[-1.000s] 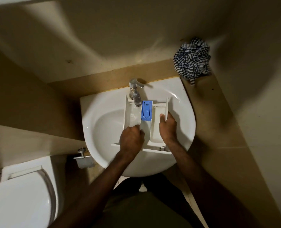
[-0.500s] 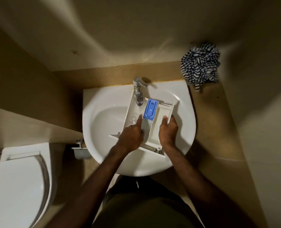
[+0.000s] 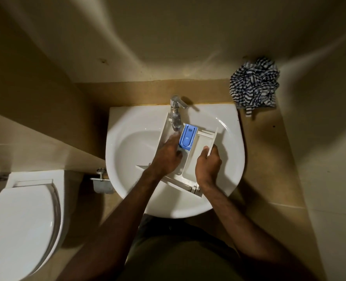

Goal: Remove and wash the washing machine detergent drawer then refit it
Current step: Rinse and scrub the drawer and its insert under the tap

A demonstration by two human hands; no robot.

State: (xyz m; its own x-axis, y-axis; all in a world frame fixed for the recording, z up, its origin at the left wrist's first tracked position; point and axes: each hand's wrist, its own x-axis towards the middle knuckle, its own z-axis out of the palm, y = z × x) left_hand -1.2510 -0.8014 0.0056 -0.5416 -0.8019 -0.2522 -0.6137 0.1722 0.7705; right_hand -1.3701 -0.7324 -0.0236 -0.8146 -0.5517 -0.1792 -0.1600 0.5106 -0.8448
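A white detergent drawer (image 3: 200,147) lies in the white sink basin (image 3: 131,151), tilted with its front panel toward me and its far end under the chrome tap (image 3: 176,113). A blue insert (image 3: 187,136) sits in its middle compartment. My right hand (image 3: 207,165) grips the drawer's right side wall. My left hand (image 3: 167,155) rests inside the left compartment with fingers stretched toward the tap's spout, and its fingertips are blurred.
A crumpled striped cloth (image 3: 254,86) lies on the ledge at the back right of the sink. A white toilet (image 3: 22,216) with its lid down stands at the lower left. A small metal holder (image 3: 102,181) is fixed to the wall between toilet and sink.
The drawer has swung so that its far end points more to the right. My left hand has reached further up the left compartment toward the tap. My right hand stays on the right wall.
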